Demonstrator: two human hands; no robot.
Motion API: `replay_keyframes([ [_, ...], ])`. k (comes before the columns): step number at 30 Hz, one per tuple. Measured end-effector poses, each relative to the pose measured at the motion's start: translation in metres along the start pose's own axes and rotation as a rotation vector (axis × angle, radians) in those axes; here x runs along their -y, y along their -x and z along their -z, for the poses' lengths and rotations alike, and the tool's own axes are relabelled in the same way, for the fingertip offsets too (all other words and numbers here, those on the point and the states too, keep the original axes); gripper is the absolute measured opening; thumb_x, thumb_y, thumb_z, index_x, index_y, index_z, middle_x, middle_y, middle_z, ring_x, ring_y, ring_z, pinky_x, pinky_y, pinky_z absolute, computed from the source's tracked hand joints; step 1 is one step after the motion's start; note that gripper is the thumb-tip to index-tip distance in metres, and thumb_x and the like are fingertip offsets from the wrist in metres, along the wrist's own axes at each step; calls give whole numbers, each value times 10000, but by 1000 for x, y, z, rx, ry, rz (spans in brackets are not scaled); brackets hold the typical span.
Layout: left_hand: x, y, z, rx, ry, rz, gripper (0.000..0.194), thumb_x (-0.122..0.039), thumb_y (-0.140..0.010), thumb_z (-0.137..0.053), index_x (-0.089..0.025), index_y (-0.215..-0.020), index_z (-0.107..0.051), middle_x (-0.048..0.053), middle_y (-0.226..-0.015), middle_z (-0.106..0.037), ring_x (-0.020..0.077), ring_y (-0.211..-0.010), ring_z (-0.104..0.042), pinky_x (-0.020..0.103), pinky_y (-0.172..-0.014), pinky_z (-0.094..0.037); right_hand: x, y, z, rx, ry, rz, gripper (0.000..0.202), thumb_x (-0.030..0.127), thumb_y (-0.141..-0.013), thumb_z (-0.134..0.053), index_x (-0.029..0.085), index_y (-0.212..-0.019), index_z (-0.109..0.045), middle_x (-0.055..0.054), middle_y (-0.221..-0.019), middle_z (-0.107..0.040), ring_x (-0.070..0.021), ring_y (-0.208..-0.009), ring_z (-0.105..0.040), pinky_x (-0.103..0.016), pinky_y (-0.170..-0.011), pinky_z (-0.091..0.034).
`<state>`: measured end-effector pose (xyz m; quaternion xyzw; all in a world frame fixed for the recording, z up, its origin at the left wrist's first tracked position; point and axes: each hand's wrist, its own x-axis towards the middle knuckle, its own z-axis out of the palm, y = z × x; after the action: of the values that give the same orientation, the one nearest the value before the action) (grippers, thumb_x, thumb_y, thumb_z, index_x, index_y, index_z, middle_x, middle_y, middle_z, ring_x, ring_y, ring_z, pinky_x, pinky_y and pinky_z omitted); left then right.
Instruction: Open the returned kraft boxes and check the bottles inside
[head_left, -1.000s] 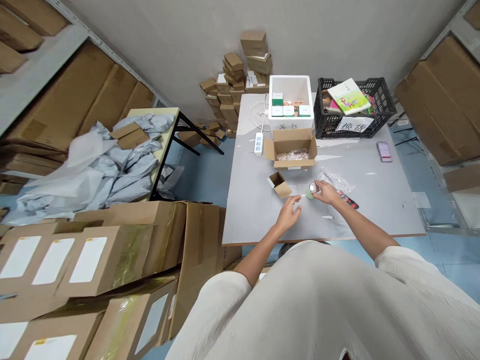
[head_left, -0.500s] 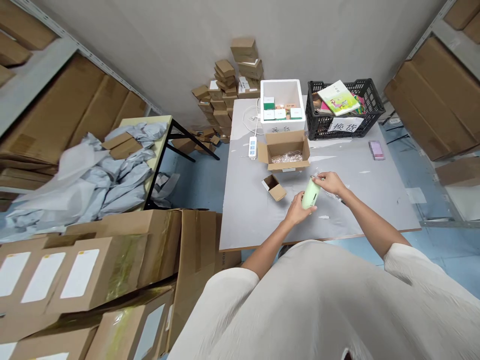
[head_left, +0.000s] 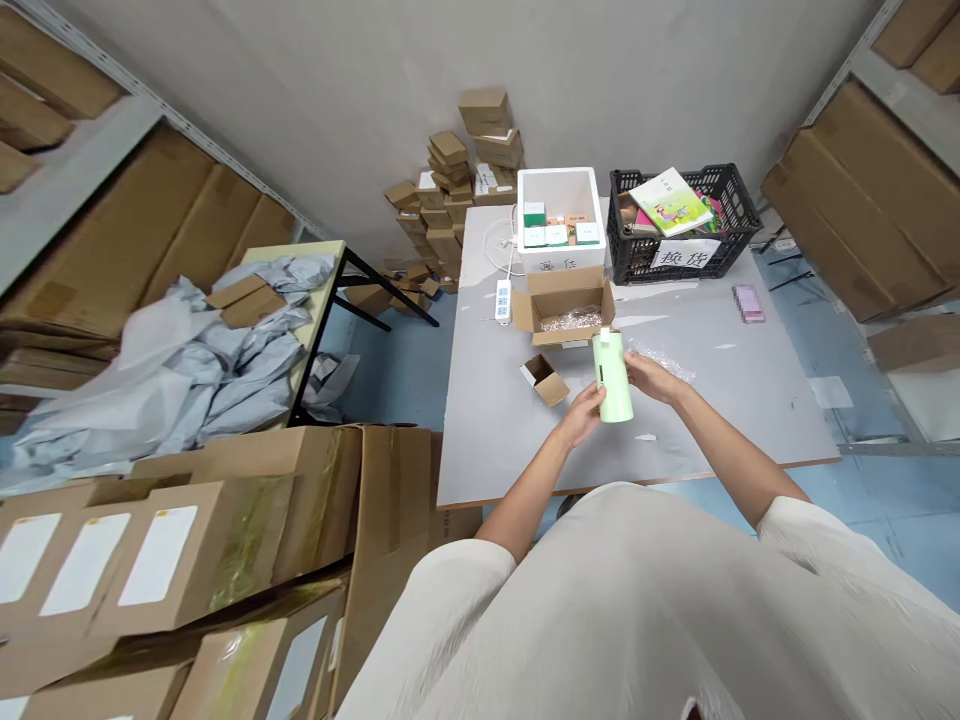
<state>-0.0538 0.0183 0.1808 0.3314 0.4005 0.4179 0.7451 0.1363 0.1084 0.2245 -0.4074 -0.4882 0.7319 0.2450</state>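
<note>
A light green cylinder is held upright above the grey table. My left hand grips its lower left side, and my right hand is closed on its right side. Behind it stands an open cardboard box with clear bubble wrap inside. To the left of my hands lies a small open carton. Another piece of clear wrap rests on the table just beyond my right hand.
At the table's back are a white foam box holding small cartons and a black crate with booklets. A power strip lies left, a pink item right. Large cartons and a side table with grey bags stand left.
The green cylinder has turned more upright and shows its side with the slot toward the left. My right hand has moved from its top down to its right side.
</note>
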Motion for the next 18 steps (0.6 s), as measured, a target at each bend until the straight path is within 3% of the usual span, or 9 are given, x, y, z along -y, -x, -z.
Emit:
replay_keyframes([
  [3,0,-1,0,2,12,0,835,-776,-816,-779,-240,-1451,-692,126,-1406,-738,359,-1352,-660,495,-1121,-532,7,0,-7,14,-40,20,669,814,-745,-803,219,-1048,-782,-111,-1120,-808,-307,-1131,-715,-442,-1030,-541],
  [6,4,-4,3,-47,-10,-27,792,-774,-842,-742,-236,-1422,-706,130,-1418,-726,358,-1355,-652,498,-1097,-547,13,-1,-8,-66,-5,57,648,782,-727,-844,206,-1017,-783,-96,-1073,-809,-302,-1113,-721,-425,-1022,-533],
  [12,10,-10,-1,-359,-377,-101,812,-685,-803,-848,-217,-1428,-628,163,-1425,-691,313,-1248,-678,445,-1022,-576,10,-7,-16,-332,80,72,662,735,-628,-941,219,-1002,-759,-93,-1065,-813,-327,-1123,-717,-427,-985,-548],
  [15,8,-13,-5,-365,-455,-106,847,-626,-742,-926,-216,-1419,-622,163,-1382,-709,312,-1193,-698,446,-1003,-581,4,-9,-18,-359,46,58,726,761,-580,-952,228,-1020,-729,-97,-1084,-806,-316,-1112,-720,-420,-987,-556],
  [18,5,-14,-4,-313,-332,-131,811,-655,-752,-901,-208,-1385,-663,151,-1359,-738,319,-1228,-695,456,-1051,-560,2,-9,-15,-298,8,43,737,868,-655,-832,250,-1035,-704,-81,-1107,-796,-292,-1111,-718,-407,-984,-562],
])
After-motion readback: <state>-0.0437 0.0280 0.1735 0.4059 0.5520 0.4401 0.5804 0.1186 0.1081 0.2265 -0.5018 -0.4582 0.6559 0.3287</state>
